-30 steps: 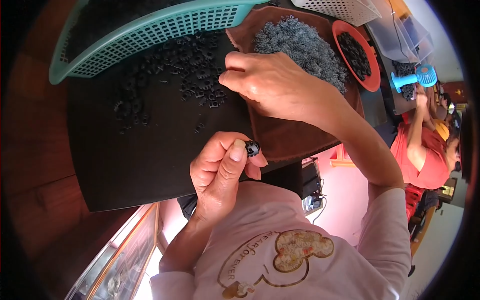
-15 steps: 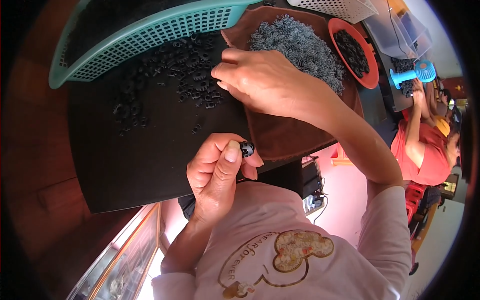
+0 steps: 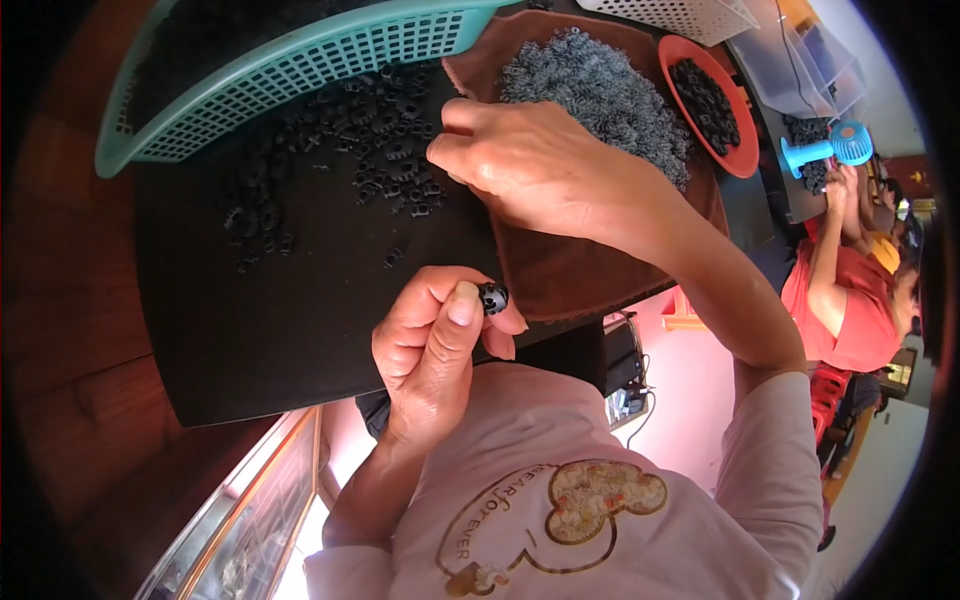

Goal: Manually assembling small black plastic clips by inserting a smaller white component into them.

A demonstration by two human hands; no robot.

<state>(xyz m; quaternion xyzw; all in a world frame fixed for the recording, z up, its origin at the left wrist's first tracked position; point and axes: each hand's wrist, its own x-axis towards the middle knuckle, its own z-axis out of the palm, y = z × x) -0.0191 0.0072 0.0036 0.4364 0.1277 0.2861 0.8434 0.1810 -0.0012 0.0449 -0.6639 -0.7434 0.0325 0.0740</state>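
Between the thumb and fingers of my left hand is a small black hair-clip piece, curved and with cut-outs. It is held above the near edge of the dark table. My right hand is over the left border of the brown cloth, beside the loose black hair-clip pieces. Its fingers are curled together and the tips are hidden, so what they hold, if anything, does not show. Just beyond that hand, a heap of small grey metal springs lies on the brown cloth.
A teal basket stands along the far left of the table. At the far right are an orange-red dish of black pieces, a white basket and a blue fan. Another person in red sits at the right.
My right hand has shifted very slightly, and its fingertips have turned out of sight. My left hand keeps the hair-clip piece in nearly the same place.
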